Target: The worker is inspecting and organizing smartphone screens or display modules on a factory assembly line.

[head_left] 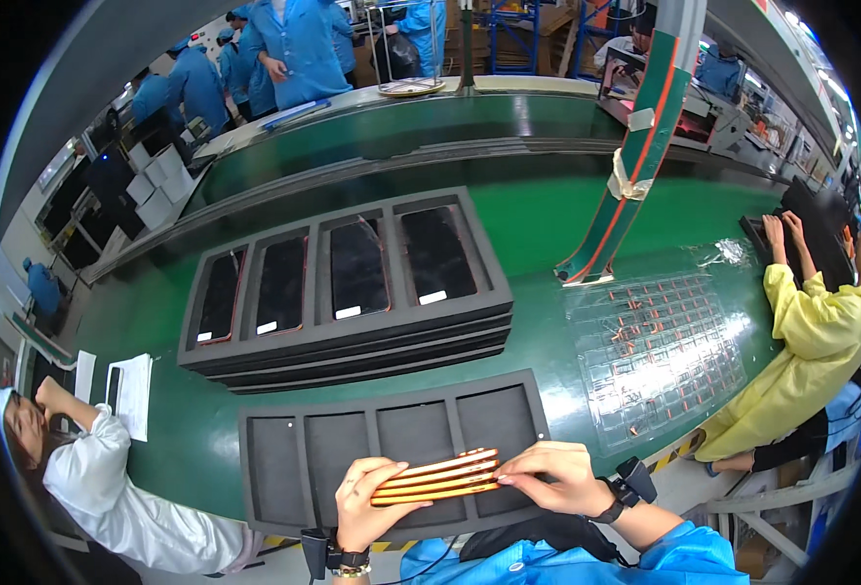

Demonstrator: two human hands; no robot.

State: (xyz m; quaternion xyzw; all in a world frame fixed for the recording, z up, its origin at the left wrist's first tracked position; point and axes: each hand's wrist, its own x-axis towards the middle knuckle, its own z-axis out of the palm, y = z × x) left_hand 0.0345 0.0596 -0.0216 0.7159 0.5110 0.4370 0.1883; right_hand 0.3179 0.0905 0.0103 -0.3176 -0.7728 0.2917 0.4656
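Your left hand [370, 507] and right hand [555, 478] each clasp one end of a stack of gold-edged phones [435, 477], held level above the empty grey foam tray [294, 458].

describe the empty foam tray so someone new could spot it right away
On the green bench, look at the near edge, just under the person's left hand and right hand, which grip a stack of gold-edged phones. The dark grey foam tray lies there singly; unlike the stacked trays behind it, its four pockets are empty.

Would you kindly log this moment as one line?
left hand and right hand: hold gold phone stack | below: empty foam tray | beyond: filled tray stack
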